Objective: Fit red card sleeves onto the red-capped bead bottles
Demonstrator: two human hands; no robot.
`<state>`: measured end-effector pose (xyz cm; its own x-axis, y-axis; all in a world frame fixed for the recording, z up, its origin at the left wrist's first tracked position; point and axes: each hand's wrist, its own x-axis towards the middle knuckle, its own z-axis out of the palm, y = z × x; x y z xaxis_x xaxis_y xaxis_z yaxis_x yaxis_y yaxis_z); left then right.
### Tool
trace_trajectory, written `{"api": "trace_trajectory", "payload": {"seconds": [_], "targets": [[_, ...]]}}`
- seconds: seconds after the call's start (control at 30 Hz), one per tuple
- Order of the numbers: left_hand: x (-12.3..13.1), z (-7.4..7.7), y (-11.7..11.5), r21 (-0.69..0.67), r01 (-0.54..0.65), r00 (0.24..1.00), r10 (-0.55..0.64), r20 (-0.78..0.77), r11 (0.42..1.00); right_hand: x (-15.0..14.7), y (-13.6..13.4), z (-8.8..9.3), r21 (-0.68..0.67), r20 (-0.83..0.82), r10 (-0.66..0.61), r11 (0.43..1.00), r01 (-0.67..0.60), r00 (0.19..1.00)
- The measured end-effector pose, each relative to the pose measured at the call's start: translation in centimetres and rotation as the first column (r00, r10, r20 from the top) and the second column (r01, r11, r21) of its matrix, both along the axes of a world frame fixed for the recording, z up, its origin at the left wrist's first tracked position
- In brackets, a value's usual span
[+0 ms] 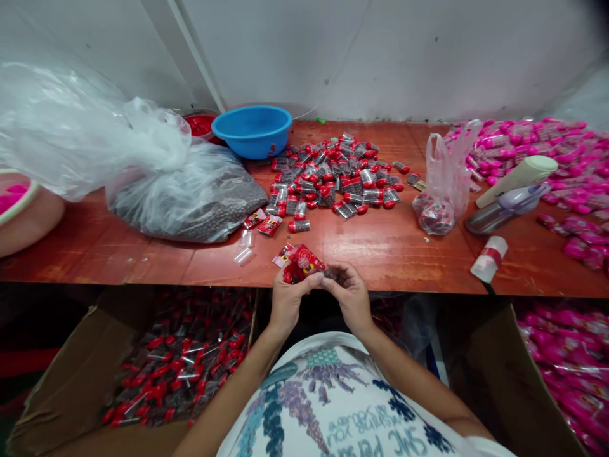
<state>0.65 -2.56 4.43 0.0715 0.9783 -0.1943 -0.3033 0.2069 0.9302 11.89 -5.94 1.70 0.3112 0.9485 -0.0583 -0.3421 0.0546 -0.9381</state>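
Note:
My left hand and my right hand meet at the near edge of the wooden table. Both are closed on a small red printed packet, the left pinching its red end, the right gripping a dark tube-like end. A second red and white packet lies just behind it on the table. Two clear empty tubes rest to the left. A heap of red-capped tubes sits further back in the middle.
A large clear bag of dark pellets lies at left, a blue bowl behind it. A small tied bag, a hand sealer and a tape roll are at right. Pink tubes pile far right. Cardboard boxes hold tubes below.

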Motion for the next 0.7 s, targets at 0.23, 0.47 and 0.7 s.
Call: {"api": "trace_trajectory", "payload": {"seconds": [0.23,0.47,0.7], "targets": [[-0.7,-0.3,0.7,0.038,-0.084,0.996,0.085,-0.011,0.996,1.3,0.2,0.0,0.018,0.077,0.190,0.981,-0.192,0.979],[0.2,0.1,0.4,-0.031,0.001,0.999,-0.002,-0.034,1.000,1.4,0.2,-1.5,0.098,0.242,0.133,0.982,-0.161,0.961],[0.0,-0.6,0.8,0.013,-0.030,0.997,0.031,-0.076,0.999,2.0,-0.5,-0.7,0.054,0.509,0.156,0.976,-0.212,0.847]]}}
